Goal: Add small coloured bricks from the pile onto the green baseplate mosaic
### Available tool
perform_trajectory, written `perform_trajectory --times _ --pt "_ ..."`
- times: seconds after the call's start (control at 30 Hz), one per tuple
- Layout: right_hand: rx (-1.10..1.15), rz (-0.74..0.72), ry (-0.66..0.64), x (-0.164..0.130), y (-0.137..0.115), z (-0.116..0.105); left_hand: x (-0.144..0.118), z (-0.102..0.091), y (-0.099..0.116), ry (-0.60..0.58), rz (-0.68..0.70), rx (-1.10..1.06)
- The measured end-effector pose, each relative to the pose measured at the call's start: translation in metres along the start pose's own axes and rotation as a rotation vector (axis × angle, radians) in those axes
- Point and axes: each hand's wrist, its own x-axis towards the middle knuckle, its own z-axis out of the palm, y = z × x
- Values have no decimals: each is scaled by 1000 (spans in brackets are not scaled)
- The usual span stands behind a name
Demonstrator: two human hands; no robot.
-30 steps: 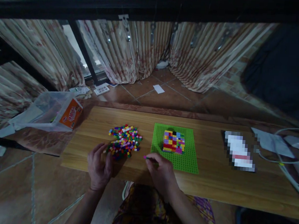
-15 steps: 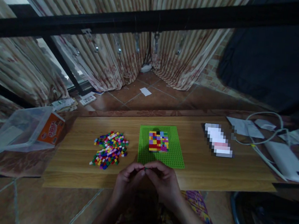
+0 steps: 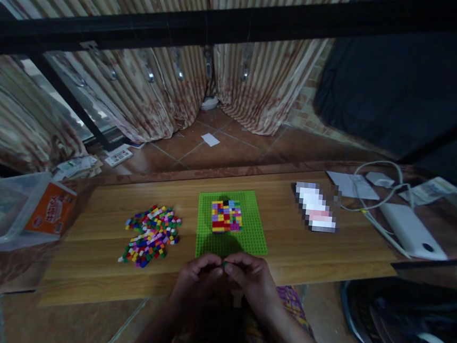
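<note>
Green plastic catches my eye first: a tiny brick (image 3: 223,265) sits pinched between the fingertips of both hands, right where they meet over the near edge of the wooden board (image 3: 317,254). I see my left hand (image 3: 197,281) curled in from the left, fingers bent tight and thumb pressed toward the piece, and my right hand (image 3: 254,283) curled in the same way from the right, its fingertips touching the left's around the brick. The piece is so small and the light so dim that I cannot tell whether it is one brick or two pressed together, nor which hand bears more of the grip. Just beyond the hands lies the green baseplate (image 3: 254,240), flat on the board, its near edge close to my knuckles. On the far half of the baseplate stands a block of bricks (image 3: 226,217) in red, yellow, blue and pink, well clear of both hands. To the left of the baseplate, apart from it, a loose pile of coloured bricks (image 3: 151,234) spreads over the wood, nearer my left hand than my right but not touching it. Farther left, off the board, a clear plastic bag with an orange label (image 3: 49,209) lies on its side.
</note>
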Motion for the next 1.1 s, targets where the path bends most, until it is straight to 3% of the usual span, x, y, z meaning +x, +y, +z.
perform_trajectory --times 0.13,0.3,0.4,0.53,0.73,1.1 --pt "-25 6 -5 1 2 -5 -1 4 -6 -3 -30 -29" --pt "-161 -54 139 7 0 -15 0 3 -8 90 -11 44" --pt "-284 -153 228 18 -5 -27 2 -1 -8 137 -16 47" --pt "-479 -334 239 38 -14 -39 7 -7 -7 220 18 67" --pt "-557 -520 278 63 -16 -36 18 -18 -4 312 129 184" --pt "-546 -501 284 81 -11 -25 47 -26 -9 434 316 240"
